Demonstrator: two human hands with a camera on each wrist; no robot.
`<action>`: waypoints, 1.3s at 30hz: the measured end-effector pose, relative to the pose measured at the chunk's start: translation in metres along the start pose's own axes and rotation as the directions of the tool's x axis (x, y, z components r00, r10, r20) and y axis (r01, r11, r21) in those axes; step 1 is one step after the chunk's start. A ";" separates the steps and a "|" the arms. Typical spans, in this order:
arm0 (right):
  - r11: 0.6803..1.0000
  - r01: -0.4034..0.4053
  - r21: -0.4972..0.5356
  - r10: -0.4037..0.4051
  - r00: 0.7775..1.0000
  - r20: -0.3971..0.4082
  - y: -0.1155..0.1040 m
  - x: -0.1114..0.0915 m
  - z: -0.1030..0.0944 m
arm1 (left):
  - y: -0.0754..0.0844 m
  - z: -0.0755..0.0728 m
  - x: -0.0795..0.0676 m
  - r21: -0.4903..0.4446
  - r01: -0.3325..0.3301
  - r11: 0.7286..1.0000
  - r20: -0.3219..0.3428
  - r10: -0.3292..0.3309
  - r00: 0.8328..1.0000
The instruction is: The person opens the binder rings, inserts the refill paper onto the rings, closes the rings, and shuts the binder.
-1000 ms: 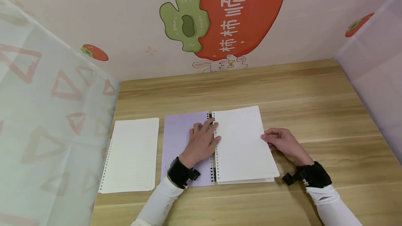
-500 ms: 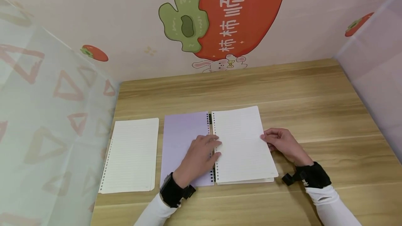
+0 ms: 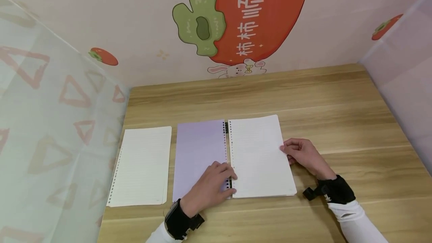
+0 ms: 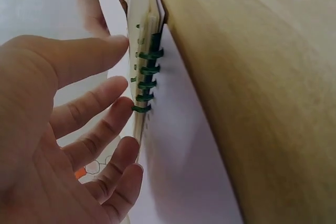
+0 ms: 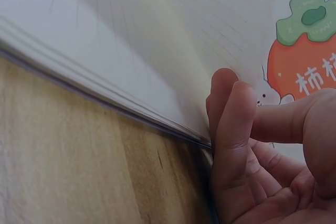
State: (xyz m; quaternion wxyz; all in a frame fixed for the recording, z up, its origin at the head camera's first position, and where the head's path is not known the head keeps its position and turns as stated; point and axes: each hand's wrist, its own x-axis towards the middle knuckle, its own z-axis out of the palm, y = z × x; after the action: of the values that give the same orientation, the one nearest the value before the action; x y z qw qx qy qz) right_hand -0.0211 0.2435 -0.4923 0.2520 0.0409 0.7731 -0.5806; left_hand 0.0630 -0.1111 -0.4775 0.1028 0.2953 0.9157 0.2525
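A ring-binder notebook lies spread on the table, its purple cover to the left and a stack of punched, lined paper to the right. My left hand reaches over the cover, fingertips touching the punched edge near the lower end of the spine. In the left wrist view its fingers are spread, beside the dark green binder rings. At the stack's right edge, my right hand pinches the top sheet between thumb and fingers. The right wrist view shows this sheet raised off the pages beneath.
A separate stack of loose lined sheets lies left of the notebook. The wooden table is bounded by a printed back wall and side curtains at left and right.
My left hand has slid down the spine towards the near end, fingers still at the punched edge. The sheet's lower corner has dropped and lines up with the stack. My right hand stays put.
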 end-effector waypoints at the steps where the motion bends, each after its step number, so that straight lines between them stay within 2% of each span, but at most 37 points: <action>1: 1.000 0.006 -0.007 -0.006 1.000 0.000 -0.001 0.000 0.001 | -0.001 0.000 -0.001 -0.001 0.000 1.000 0.001 0.000 1.000; 14: 0.995 0.058 -0.078 -0.058 0.998 -0.001 -0.008 0.009 0.011 | -0.006 0.000 -0.011 0.010 -0.043 0.999 -0.017 0.044 0.999; 18: 0.996 0.047 -0.079 -0.047 0.999 0.005 -0.009 0.012 0.013 | -0.006 -0.002 -0.013 0.018 -0.028 0.999 -0.004 0.028 1.000; 22: 0.982 0.102 -0.158 -0.105 0.994 -0.014 -0.013 0.012 0.010 | -0.005 -0.002 -0.014 0.034 -0.012 0.999 0.001 0.012 1.000; 24: 0.965 0.145 -0.216 -0.157 0.987 -0.038 -0.019 0.013 0.008 | -0.005 -0.002 -0.014 0.042 -0.013 0.999 -0.002 0.013 1.000; 27: 0.924 0.215 -0.315 -0.243 0.968 -0.054 -0.031 0.018 0.008 | -0.004 -0.005 -0.015 0.033 -0.009 0.999 -0.010 0.009 1.000; 32: 0.858 0.342 -0.383 -0.358 0.933 0.033 -0.059 0.034 0.028 | -0.010 -0.017 -0.022 -0.004 0.073 0.997 -0.046 -0.073 0.996; 36: 0.793 0.441 -0.421 -0.426 0.895 0.135 -0.080 0.048 0.056 | -0.024 -0.031 -0.029 -0.019 0.138 0.990 -0.150 -0.139 0.979; 39: 0.751 0.504 -0.427 -0.458 0.863 0.213 -0.090 0.058 0.081 | -0.038 -0.041 -0.035 -0.022 0.157 0.987 -0.258 -0.157 0.953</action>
State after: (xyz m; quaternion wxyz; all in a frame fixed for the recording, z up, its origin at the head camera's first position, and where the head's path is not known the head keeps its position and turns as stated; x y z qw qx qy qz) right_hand -0.0759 0.1263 -0.4549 0.1327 -0.2492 0.8613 -0.4225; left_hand 0.0588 -0.1746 -0.4604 0.0023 0.1859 0.9417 0.2804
